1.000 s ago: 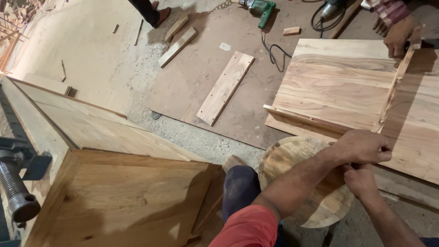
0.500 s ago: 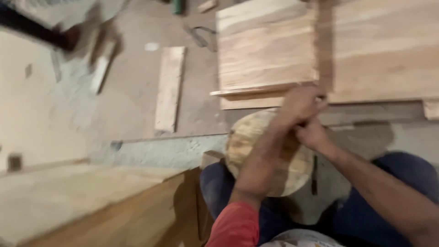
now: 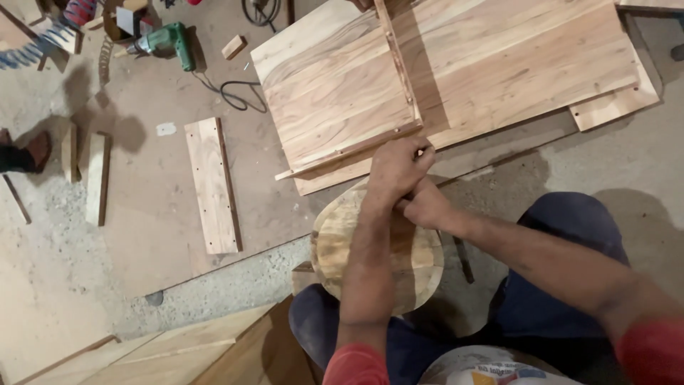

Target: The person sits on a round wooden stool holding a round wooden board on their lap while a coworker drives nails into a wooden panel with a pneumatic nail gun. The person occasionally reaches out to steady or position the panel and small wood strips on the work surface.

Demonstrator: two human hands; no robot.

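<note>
- Scanning from the far left of the wooden panel [image 3: 456, 78], I see short wood offcuts [image 3: 96, 178] lying on the floor, and a green power drill [image 3: 165, 43] with its black cord [image 3: 235, 93] trailing toward the panel's left edge.
- Left of the panel, a loose plank [image 3: 212, 184] lies flat, well apart from it.
- Just below the panel's near edge sits a round wooden stool seat [image 3: 356, 249], between my knees.
- My left hand [image 3: 395, 167] is over the far rim of that seat, right at the panel's near edge, fingers curled tight around something small; I cannot tell what it is.
- My right hand [image 3: 425, 207] is just beside and below the left, touching it, fingers closed; whether it grips anything I cannot tell.
- A thin wooden strip [image 3: 397, 64] stands on the panel, running from above my left hand toward the far edge.
- Under the panel's right corner a pale board [image 3: 616, 103] pokes out.
</note>
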